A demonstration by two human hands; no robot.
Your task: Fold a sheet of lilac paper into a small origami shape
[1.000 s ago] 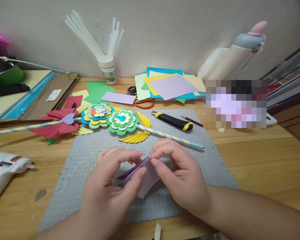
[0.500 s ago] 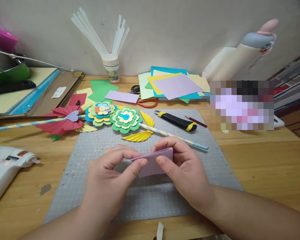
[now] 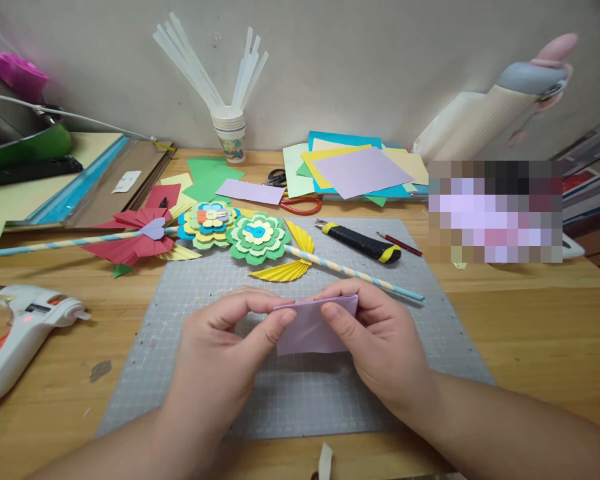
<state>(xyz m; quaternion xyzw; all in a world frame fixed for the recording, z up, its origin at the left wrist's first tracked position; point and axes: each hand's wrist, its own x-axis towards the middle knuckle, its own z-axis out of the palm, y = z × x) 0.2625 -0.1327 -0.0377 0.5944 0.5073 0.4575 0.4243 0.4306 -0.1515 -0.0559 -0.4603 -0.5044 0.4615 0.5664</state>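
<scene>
A folded piece of light purple paper (image 3: 311, 332) is held up over the grey cutting mat (image 3: 300, 410), its fold along the top. My left hand (image 3: 225, 353) pinches its left end, thumb in front and fingers behind. At the right end, my right hand (image 3: 380, 347) grips it the same way; both sets of fingertips behind the paper are partly hidden. Just beyond my hands lies a paper flower wand (image 3: 259, 231) with green layered petals, yellow pleated leaves and a striped stick. Another wand has a blue and yellow flower (image 3: 213, 223) and red pleated paper (image 3: 130, 243).
A utility knife (image 3: 360, 241) and pencil (image 3: 399, 243) lie at the mat's upper right. To the left rests a hot glue gun (image 3: 35, 327). Along the wall are a cup of glue sticks (image 3: 231, 137), coloured paper sheets (image 3: 363, 171) and red-handled scissors (image 3: 300, 205).
My thumbs and fingers have pressed the top fold of the purple paper flatter, and the paper has levelled. The camera view has shifted slightly left.
</scene>
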